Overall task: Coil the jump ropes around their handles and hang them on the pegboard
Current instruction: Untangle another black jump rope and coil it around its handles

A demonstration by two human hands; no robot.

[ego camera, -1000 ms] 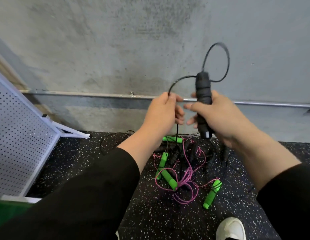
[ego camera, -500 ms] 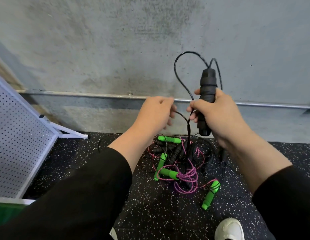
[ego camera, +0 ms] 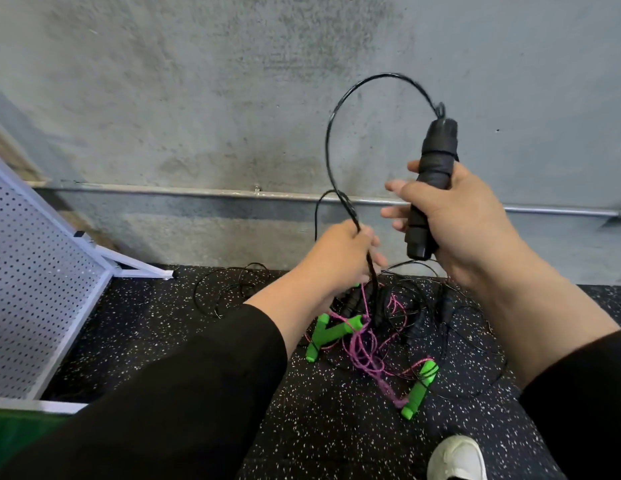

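Pegboard (ego camera: pixel 35 289) is leaning well left of the left hand, white, perforated, no hooks visible from here. Left hand (ego camera: pixel 340 258) is pinching the black cord (ego camera: pixel 331 133) between curled fingers; the cord is arcing up from it and over to the top of the black handle (ego camera: pixel 432 188). Judging by that self-supporting loop, the cord is thin, light and springy, probably coated, so it is likely going to slip through a loose pinch and spring off the handle unless kept under tension. Below and between both hands, the pile of ropes (ego camera: pixel 388 323) is lying on the speckled floor: pink cord tangled with black cord, green handles (ego camera: pixel 333 336) sticking out, soft and snag-prone. Right hand (ego camera: pixel 458 220) is gripping the black handle upright, thumb and palm wrapped round its lower half, fingertips loosely spread; a few turns are already sitting on the upper half. Best hold looks like the handle's lower grip section, leaving the upper part free for wraps. White shoe (ego camera: pixel 456 459) is below the right hand.
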